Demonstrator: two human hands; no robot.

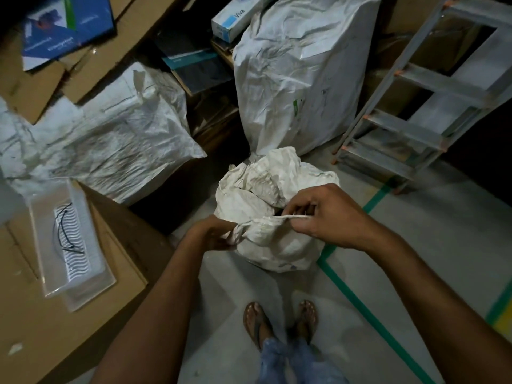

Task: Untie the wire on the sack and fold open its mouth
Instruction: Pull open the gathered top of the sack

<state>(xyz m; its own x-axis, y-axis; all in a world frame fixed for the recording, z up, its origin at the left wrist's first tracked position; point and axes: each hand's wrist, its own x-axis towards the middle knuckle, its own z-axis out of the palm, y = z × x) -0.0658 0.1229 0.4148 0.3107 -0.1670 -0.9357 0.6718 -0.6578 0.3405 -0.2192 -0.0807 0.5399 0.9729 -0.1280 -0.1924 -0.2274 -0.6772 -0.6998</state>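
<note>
A crumpled white woven sack [266, 187] stands on the concrete floor in front of my feet. Its mouth is loose, with a dark gap showing under the near rim. My left hand [212, 234] grips the near-left part of the rim, bunching the fabric. My right hand [321, 214] pinches the near rim edge between thumb and fingers and holds it taut. No wire shows on the sack itself. A thin black wire [64, 231] lies in a clear plastic tray [50, 284] on the left.
The tray rests on a large cardboard box [55, 328] at the left. Two more white sacks [299, 67] stand behind, among cartons. A metal stepladder [432, 90] leans at the right. Green tape lines [368, 317] cross the floor.
</note>
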